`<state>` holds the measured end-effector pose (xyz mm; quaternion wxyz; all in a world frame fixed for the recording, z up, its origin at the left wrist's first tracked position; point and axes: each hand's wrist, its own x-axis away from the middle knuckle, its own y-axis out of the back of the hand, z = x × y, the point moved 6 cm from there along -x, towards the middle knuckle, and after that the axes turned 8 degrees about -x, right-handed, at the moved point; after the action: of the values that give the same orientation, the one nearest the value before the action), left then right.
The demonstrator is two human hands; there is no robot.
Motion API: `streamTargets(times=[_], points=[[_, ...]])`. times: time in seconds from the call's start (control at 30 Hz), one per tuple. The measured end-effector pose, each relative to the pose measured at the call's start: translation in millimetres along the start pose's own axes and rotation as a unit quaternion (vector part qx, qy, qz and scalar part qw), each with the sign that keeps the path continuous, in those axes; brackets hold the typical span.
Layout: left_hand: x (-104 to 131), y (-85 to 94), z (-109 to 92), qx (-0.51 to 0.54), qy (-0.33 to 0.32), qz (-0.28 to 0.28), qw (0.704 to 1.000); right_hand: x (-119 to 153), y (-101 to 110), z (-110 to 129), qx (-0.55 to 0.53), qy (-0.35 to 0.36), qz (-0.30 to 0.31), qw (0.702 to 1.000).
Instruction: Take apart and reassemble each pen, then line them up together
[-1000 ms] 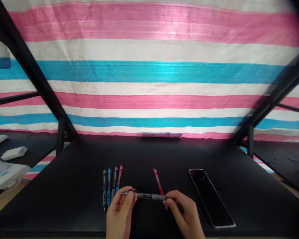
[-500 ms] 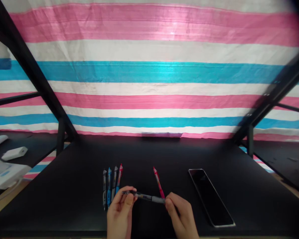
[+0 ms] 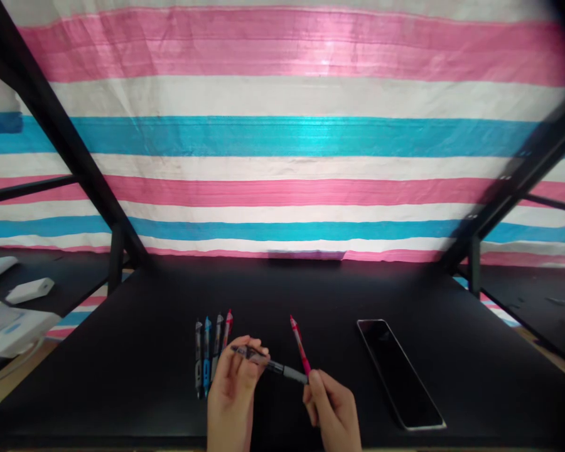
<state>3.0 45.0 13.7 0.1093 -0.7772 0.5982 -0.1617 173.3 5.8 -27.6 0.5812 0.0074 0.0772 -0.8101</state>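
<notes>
A dark pen with a grey grip (image 3: 282, 369) is held slanting between both hands above the black table. My left hand (image 3: 238, 376) pinches its upper left end, and my right hand (image 3: 332, 402) has the grey-grip end between thumb and fingers. Just beyond my right hand lies a red pen (image 3: 299, 339), its near end by my fingertips. To the left of my left hand, a black pen (image 3: 198, 358), a blue pen (image 3: 207, 351), a grey pen (image 3: 217, 339) and a red-topped pen (image 3: 228, 326) lie side by side, the last two partly hidden by the hand.
A black phone (image 3: 400, 373) lies on the black table (image 3: 273, 289) at the right. Dark frame bars (image 3: 82, 169) rise at both sides, before a striped sheet (image 3: 282, 138). White devices (image 3: 16, 329) sit at the far left.
The held pen now tilts more steeply, its left end higher. My left hand has moved slightly up and right; my right hand has shifted slightly left.
</notes>
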Motion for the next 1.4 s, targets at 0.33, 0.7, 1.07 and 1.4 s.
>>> streamTargets(times=[0.33,0.7,1.07,1.4], points=[[-11,6.2,-9,0.012,-0.011,-0.011,1.0,-1,20,14,0.077,0.112,-0.069,0.988],[-18,-6.8,-5,0.002,-0.016,0.042,0.999,-3,24,15,0.081,0.105,-0.081,0.988],[-17,-12.4,-11,-0.015,-0.008,0.068,0.998,-3,25,18,0.077,0.081,-0.092,0.989],[-21,-16.4,-10,-0.008,-0.031,0.099,0.995,-3,27,12,0.069,0.084,-0.102,0.989]])
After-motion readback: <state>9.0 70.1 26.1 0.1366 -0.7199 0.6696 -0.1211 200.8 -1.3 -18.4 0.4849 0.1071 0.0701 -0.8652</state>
